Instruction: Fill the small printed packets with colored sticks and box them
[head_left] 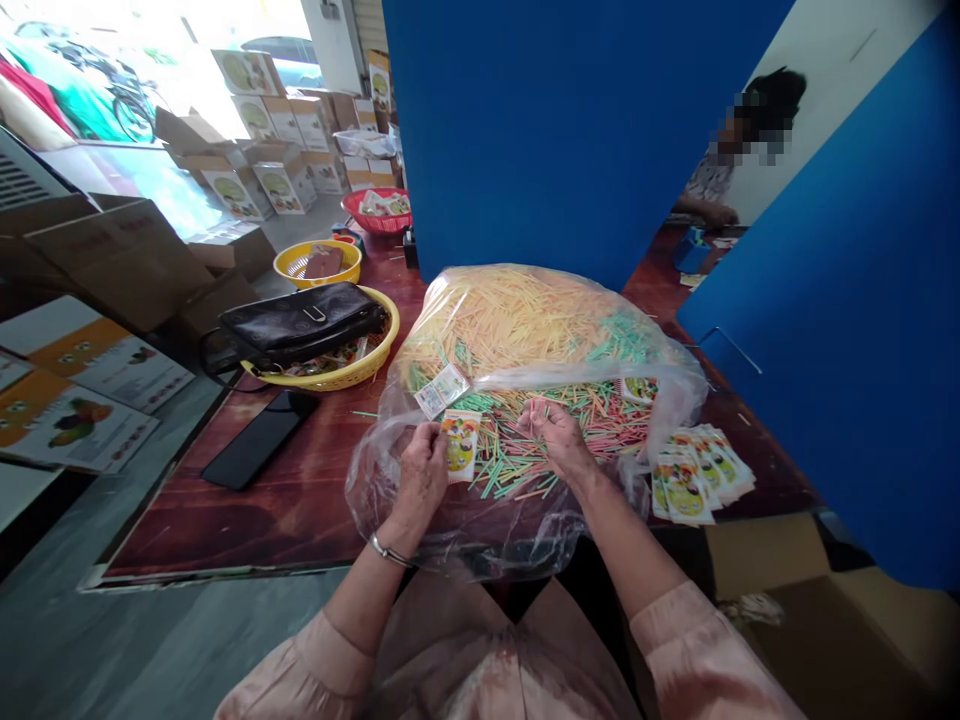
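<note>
The left hand (425, 470) grips the printed packet's (461, 445) left edge.

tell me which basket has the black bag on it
The big yellow basket, nearest the phone, bears the black bag. The small yellow basket and red basket sit farther back.
</note>
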